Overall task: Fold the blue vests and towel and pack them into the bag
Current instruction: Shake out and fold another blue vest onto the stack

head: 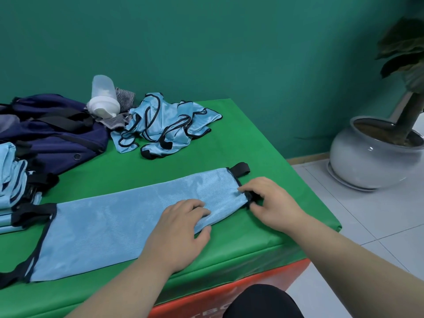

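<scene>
A light blue vest [110,221] with black trim lies flat in a long strip across the green table [263,235]. My left hand [181,230] rests on its right part, fingers spread and pressing the cloth. My right hand [273,200] pinches the black strap at the vest's right end. A crumpled pile of blue vests [165,125] lies at the back. Folded blue vests [11,187] are stacked at the left edge. The dark navy bag [57,136] sits at the back left. A striped grey towel [125,99] lies bunched between bag and pile.
A white plastic shaker bottle [103,97] lies on its side against the bag. To the right of the table, on the tiled floor, stands a grey ceramic pot [369,157] with a plant. The table's right edge drops off near my right hand.
</scene>
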Motion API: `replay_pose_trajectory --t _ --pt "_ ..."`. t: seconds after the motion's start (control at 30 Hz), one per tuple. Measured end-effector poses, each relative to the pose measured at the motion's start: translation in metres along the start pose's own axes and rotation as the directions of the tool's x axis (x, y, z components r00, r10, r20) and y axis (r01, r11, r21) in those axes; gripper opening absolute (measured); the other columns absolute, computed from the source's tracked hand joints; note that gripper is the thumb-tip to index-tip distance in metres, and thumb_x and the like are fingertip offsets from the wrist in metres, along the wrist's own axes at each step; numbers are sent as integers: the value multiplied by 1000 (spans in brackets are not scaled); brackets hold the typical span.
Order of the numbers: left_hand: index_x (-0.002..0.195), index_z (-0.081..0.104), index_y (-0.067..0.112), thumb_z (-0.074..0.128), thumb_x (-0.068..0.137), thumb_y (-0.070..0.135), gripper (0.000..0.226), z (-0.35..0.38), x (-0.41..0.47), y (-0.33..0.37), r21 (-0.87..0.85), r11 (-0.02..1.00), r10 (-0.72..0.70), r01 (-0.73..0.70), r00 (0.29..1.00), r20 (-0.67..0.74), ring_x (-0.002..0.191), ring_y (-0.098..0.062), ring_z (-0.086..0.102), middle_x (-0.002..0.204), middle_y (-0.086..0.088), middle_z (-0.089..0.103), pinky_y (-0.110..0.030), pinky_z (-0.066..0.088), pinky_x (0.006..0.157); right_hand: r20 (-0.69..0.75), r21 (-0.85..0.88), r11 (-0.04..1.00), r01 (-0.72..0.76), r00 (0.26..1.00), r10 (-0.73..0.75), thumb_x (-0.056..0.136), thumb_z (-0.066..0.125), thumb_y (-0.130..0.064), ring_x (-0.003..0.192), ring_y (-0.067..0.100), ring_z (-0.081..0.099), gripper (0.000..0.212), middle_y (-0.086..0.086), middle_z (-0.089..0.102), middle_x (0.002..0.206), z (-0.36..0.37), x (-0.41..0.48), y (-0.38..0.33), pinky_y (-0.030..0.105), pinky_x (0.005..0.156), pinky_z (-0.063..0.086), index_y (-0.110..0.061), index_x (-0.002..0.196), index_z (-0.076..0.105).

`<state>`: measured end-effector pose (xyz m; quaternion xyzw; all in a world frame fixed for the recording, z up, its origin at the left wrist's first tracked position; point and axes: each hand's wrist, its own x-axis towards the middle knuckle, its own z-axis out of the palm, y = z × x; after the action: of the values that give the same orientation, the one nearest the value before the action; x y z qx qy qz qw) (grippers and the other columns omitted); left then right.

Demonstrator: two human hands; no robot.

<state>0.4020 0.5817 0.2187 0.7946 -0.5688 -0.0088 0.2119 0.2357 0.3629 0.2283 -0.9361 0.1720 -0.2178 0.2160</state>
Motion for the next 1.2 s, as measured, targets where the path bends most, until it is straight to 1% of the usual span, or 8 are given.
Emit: replay_pose_trajectory --t 0.33,0.47,0.57,0.7,0.8,0.9,1.1,1.2 --pt "126 58 28 35 88 44 47 -11 6 15 108 993 32 -44 994 104 120 -13 50 128 12 54 -32 37 105 127 -71 997 -10 992 19 65 52 -22 132 16 44 65 -6 61 127 -14 -12 -24 34 115 30 -20 129 63" --pt "146 39 24 40 95 44 56 -25 -1 22 187 980 30 -68 980 198 149 -21 18 157 3 32 -42 13 122 70 -148 989 16 998 -6 67 51 -17 136 15 38 63 -11 60 127 3 -20 -55 45 120 22 -23 129 62" --pt "156 20 28 44 95 48 68 -43 -33 17 124 992 -18 0 989 144 152 -15 5 166 5 9 -34 0 122 94 -106 994 36 995 -26 69 49 -17 139 13 35 63 -14 59 128 17 -17 -83 40 121 18 -25 130 61" --pt "146 39 38 44 91 54 57 -64 -105 -21 0 984 -179 179 984 -2 138 -3 26 148 20 33 -24 22 117 198 -18 997 76 978 -71 73 46 -22 136 12 38 62 -8 55 133 37 10 -133 28 118 26 -24 133 60" --pt "120 63 36 48 79 54 47 -78 -150 -51 -26 950 -312 312 936 -165 108 -8 45 112 17 50 -39 50 93 310 8 985 171 936 -165 75 45 -24 132 11 39 62 -5 53 136 61 41 -180 14 113 20 -21 136 58" --pt "110 67 37 47 76 55 43 -92 -172 -67 -57 873 -476 484 822 -311 93 -11 43 97 15 47 -37 50 78 388 44 968 246 889 -244 80 48 -27 132 13 40 56 -5 53 137 93 75 -222 23 115 27 -24 136 58" --pt "133 46 47 41 91 59 43 -102 -191 -89 -44 804 -586 593 779 -225 103 -8 37 105 16 35 -28 40 92 504 -14 951 309 824 -260 92 57 -20 137 16 35 41 -3 44 146 140 133 -268 33 116 29 -29 132 59" --pt "112 59 44 42 81 58 38 -95 -189 -99 9 811 -559 586 778 -286 83 -13 46 90 13 40 -30 44 70 576 -42 955 292 789 -216 92 53 -15 138 18 34 41 -3 42 147 153 153 -277 35 116 28 -31 129 61"
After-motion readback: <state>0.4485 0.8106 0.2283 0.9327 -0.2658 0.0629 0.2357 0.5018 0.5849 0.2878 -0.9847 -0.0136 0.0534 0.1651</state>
